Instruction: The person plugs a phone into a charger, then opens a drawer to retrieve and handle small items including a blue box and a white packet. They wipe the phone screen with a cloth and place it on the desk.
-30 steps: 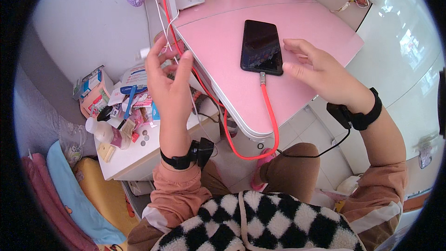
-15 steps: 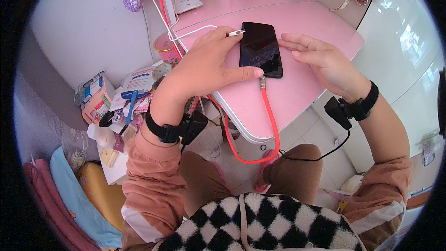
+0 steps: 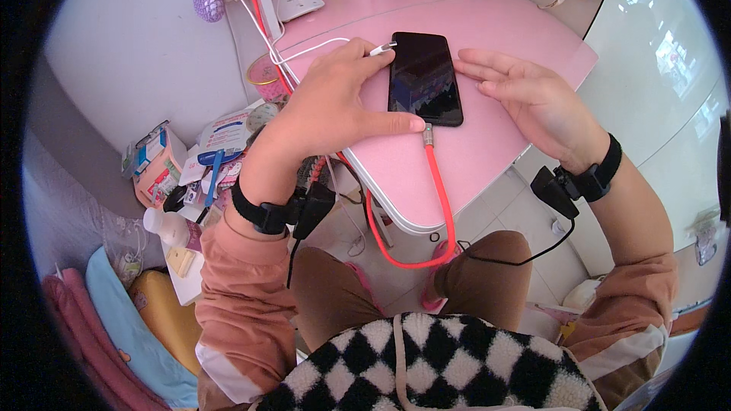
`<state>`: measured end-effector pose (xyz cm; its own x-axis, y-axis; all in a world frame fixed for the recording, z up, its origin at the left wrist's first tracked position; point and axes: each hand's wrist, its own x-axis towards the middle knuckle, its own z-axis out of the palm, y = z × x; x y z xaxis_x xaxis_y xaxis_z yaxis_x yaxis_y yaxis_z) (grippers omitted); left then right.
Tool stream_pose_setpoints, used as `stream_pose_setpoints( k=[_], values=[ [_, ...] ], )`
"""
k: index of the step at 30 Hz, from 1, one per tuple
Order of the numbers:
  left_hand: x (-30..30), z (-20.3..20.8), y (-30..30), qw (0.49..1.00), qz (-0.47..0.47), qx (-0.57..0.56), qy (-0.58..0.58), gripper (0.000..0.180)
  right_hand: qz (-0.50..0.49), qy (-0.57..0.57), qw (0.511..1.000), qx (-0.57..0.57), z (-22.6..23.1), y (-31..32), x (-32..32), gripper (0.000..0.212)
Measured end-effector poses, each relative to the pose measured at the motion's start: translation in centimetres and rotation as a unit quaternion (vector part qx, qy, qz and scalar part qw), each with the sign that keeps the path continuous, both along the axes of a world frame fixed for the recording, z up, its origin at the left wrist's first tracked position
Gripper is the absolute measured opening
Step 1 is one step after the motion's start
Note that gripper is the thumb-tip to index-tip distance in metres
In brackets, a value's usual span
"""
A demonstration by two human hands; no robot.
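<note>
A black smartphone (image 3: 425, 80) lies screen up on the pink table (image 3: 335, 137). My left hand (image 3: 327, 99) is at its left side, thumb stretched to the phone's lower edge. A white charging cable (image 3: 382, 49) runs behind this hand, and its plug sticks out at the fingertips, which appear to hold it; the exact grip is hidden. The metal-ended plug of a red cable (image 3: 429, 137) is at the phone's bottom end, beside my left thumb. My right hand (image 3: 533, 99) is open, fingers extended, its fingertips close to the phone's right edge.
Bottles and a white stand (image 3: 297, 4) are at the table's back. A pink wire basket (image 3: 265, 76) sits beyond its left edge. To the left, a cluttered surface bears a white bottle (image 3: 169, 224). The red cable loops below the table's front edge, above my knees.
The view has shifted slightly. Both hands keep nearly the same pose around the phone, and the white plug stays at my left fingertips.
</note>
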<state>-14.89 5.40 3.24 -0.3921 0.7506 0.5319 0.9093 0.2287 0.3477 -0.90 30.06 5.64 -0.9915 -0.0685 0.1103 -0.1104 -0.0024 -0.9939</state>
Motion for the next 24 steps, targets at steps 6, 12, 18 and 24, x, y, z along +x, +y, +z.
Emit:
stream_pose_setpoints(
  k=[6,12,18,24],
  values=[
    [0.51,-0.33,0.02,1.0,0.018,0.015,-0.008,0.096,-0.006,0.021,1.0,0.011,-0.33,-0.38,0.17,0.056],
    [0.54,-0.41,-0.04,1.0,0.015,0.024,0.001,0.097,-0.039,0.016,0.999,0.014,-0.43,-0.47,0.21,0.054],
    [0.61,-0.7,-0.18,0.999,0.023,0.021,0.006,0.099,-0.026,0.027,0.999,0.027,-0.54,-0.46,0.49,0.051],
    [0.5,-0.83,-0.23,1.0,0.023,0.02,0.0,0.098,-0.016,0.024,0.999,0.014,-0.91,-0.09,0.11,0.049]
  ],
)
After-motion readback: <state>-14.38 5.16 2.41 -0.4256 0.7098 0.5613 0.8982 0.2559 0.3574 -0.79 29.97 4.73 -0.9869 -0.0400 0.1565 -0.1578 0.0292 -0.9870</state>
